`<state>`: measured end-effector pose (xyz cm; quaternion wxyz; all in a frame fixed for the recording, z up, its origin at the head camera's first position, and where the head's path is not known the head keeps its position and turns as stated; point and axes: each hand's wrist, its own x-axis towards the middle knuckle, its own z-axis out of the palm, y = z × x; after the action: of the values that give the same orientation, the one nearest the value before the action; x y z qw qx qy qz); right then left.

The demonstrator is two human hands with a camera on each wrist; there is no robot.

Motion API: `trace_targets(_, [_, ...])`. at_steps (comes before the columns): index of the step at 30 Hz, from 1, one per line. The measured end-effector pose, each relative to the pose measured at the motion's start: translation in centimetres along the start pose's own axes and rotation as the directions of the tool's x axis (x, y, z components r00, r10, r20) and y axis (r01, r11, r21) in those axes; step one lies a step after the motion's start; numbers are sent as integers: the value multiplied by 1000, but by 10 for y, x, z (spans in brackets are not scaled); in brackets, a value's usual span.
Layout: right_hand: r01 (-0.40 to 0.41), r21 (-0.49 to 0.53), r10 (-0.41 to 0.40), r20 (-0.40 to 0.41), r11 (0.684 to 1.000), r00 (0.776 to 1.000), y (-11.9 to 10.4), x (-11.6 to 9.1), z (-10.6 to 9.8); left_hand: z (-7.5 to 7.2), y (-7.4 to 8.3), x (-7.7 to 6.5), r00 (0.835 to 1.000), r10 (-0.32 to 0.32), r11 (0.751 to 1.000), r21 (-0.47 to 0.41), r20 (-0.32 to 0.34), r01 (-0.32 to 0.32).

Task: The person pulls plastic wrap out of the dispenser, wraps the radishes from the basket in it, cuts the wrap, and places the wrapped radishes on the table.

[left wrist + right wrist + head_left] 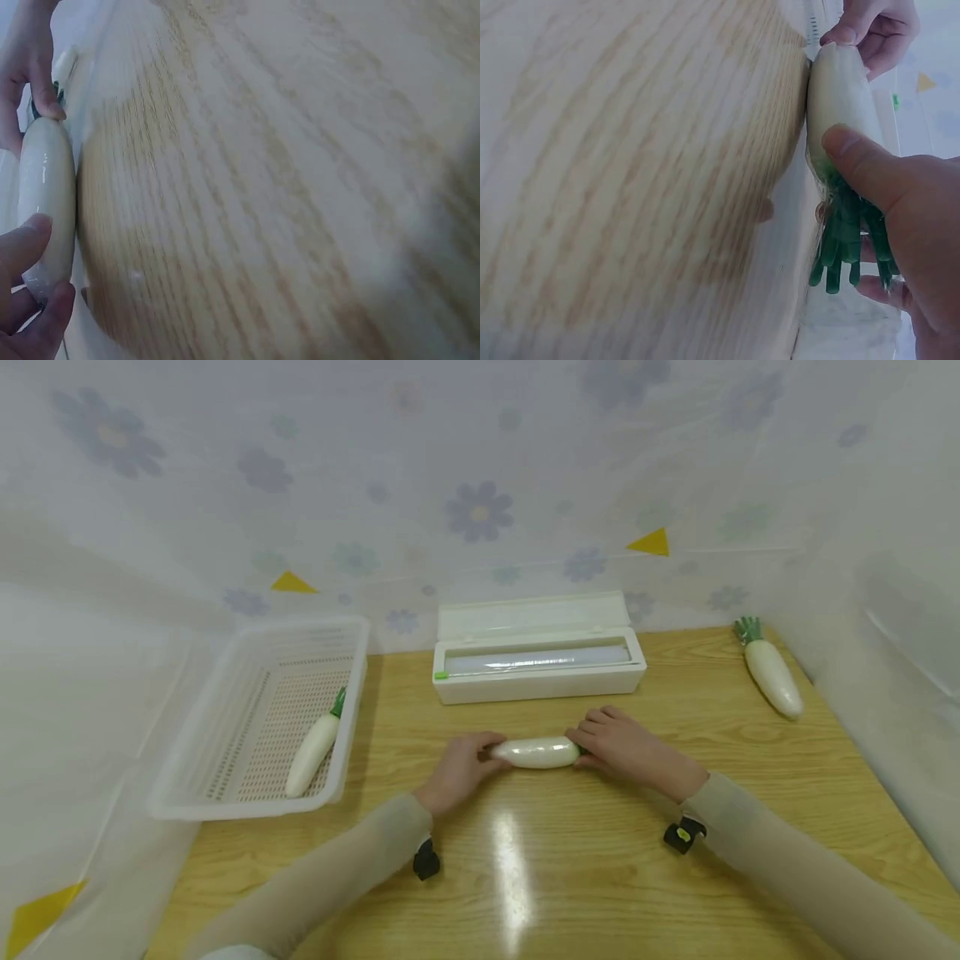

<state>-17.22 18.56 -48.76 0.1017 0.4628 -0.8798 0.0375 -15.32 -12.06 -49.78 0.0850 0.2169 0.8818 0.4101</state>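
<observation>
A white radish lies sideways on the table in front of the cling film box. Clear shiny film covers it. My left hand pinches its tapered left end between thumb and fingers. At the other end, my right hand grips the radish by its top. The right wrist view shows that thumb on the white body, with green stalks beneath the hand and loose film around them. In the left wrist view, the radish runs between both hands. The fingers behind it are partly hidden.
Behind the hands stands a white box, lid up, with a roll of cling film inside. A white basket at left holds another radish. A third radish lies at the table's far right.
</observation>
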Motion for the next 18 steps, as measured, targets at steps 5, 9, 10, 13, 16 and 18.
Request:
trace_targets(5, [-38, 27, 38, 11, 999, 999, 4, -4, -2, -2, -2, 0, 1000, 1, 999, -40, -12, -1])
trace_targets(9, [-106, 55, 103, 58, 993, 993, 13, -13, -1, -6, -8, -5, 999, -18, 999, -48, -27, 16])
trace_targets(10, [-127, 66, 123, 71, 990, 990, 15, -15, -2, -8, -9, -6, 999, -28, 999, -48, -33, 26])
trace_targets(13, [-179, 109, 170, 92, 978, 981, 23, -22, -3, -14, -12, -10, 997, -60, 996, -65, -46, 57])
trace_targets(16, [-203, 199, 196, 58, 959, 979, 29, -28, -6, -20, -13, -12, 995, -73, 995, -77, -62, 68])
trace_targets(18, [-196, 261, 196, 25, 945, 980, 32, -30, -6, -23, -13, -13, 995, -66, 996, -71, -71, 61])
